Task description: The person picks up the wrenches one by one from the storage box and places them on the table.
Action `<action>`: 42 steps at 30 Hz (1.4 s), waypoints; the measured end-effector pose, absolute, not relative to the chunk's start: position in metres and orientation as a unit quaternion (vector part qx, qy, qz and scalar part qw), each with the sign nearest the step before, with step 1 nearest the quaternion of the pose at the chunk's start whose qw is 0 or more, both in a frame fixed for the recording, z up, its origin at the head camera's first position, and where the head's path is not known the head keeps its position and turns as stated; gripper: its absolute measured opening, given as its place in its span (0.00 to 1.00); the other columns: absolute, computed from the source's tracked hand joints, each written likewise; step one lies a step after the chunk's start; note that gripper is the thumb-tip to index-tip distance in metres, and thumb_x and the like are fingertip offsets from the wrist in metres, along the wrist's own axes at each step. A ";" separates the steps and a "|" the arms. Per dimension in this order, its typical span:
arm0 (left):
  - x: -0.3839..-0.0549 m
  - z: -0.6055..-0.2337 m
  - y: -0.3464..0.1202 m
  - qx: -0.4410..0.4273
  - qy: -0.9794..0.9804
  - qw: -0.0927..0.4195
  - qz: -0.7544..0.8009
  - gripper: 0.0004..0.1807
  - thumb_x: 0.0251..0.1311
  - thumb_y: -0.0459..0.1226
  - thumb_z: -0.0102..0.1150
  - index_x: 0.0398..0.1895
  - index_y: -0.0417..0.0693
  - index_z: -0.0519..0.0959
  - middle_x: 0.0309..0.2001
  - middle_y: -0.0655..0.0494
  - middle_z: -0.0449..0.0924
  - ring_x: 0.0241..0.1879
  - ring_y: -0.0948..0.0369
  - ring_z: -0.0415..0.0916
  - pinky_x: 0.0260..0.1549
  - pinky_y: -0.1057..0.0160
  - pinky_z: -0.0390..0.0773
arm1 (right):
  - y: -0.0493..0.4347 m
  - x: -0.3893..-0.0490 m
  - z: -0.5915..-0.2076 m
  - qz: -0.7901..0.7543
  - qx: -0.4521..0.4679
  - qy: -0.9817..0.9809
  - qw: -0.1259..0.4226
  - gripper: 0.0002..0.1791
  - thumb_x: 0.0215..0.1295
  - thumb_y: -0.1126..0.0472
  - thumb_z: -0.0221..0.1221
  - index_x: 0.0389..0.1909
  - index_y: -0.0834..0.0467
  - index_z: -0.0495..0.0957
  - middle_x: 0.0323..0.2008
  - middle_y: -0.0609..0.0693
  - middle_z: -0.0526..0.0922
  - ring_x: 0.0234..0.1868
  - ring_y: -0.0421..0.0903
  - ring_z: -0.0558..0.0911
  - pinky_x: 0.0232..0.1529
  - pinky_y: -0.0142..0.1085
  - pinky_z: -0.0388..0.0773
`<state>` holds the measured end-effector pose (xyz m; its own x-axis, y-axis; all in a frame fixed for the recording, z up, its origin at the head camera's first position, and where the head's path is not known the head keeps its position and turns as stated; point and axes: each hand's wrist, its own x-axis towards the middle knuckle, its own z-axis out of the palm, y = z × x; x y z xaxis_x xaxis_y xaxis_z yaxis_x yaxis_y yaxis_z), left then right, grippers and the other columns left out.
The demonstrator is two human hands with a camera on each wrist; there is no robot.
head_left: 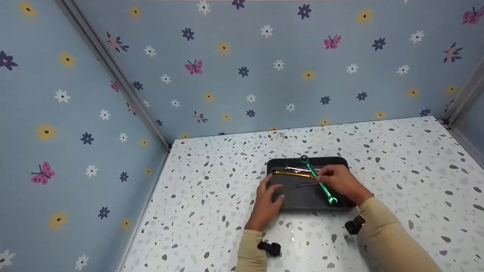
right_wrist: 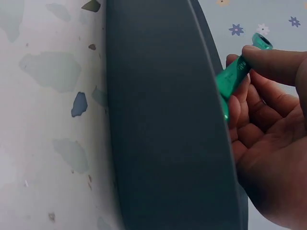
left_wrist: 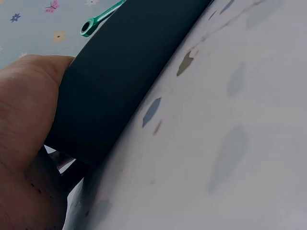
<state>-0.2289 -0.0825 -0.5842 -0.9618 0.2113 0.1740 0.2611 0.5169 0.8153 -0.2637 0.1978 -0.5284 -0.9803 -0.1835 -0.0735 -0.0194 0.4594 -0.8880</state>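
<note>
My right hand [head_left: 340, 183] pinches a shiny green combination wrench [head_left: 323, 186] near its middle, between thumb and fingers. The wrench slants over a dark grey tray [head_left: 302, 201], ring end away and open jaw toward me. In the right wrist view, the green wrench [right_wrist: 235, 74] shows past the tray wall [right_wrist: 168, 120]. At the tray's left edge rests my left hand [head_left: 264, 207], fingers spread and slightly bent, holding no tool. A gold wrench [head_left: 293, 173], a pinkish silver wrench [head_left: 293, 169] and a purple wrench [head_left: 306, 185] lie in the tray, partly hidden on their right.
Under the tray is a white speckled tabletop [head_left: 204, 196]. Blue flowered panels [head_left: 257, 83] stand behind and to the left, with a metal frame strip [head_left: 117, 75] at their corner. A black wrist camera [head_left: 270, 248] sits on the left sleeve, another [head_left: 354, 225] on the right.
</note>
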 end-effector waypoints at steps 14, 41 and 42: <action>-0.229 -0.583 -0.082 -0.144 -0.873 0.036 -0.464 0.18 0.67 0.40 0.61 0.59 0.49 0.80 0.78 0.55 0.51 0.76 0.53 0.47 0.70 0.50 0.58 | 0.205 -0.260 -0.525 -0.602 -0.033 0.792 0.092 0.17 0.66 0.64 0.63 0.50 0.70 0.73 0.42 0.56 0.82 0.39 0.47 0.79 0.42 0.40 0.79; -0.231 -0.586 -0.081 -0.134 -0.876 0.032 -0.462 0.18 0.66 0.40 0.62 0.58 0.51 0.80 0.78 0.56 0.52 0.76 0.54 0.47 0.71 0.51 0.58 | 0.223 -0.254 -0.518 -0.672 0.066 0.730 0.105 0.20 0.67 0.62 0.63 0.54 0.65 0.68 0.44 0.51 0.82 0.45 0.43 0.82 0.47 0.34 0.81; -0.231 -0.586 -0.081 -0.134 -0.876 0.032 -0.462 0.18 0.66 0.40 0.62 0.58 0.51 0.80 0.78 0.56 0.52 0.76 0.54 0.47 0.71 0.51 0.58 | 0.224 -0.253 -0.518 -0.675 0.067 0.727 0.104 0.20 0.67 0.62 0.64 0.53 0.65 0.68 0.43 0.51 0.82 0.44 0.42 0.82 0.47 0.34 0.81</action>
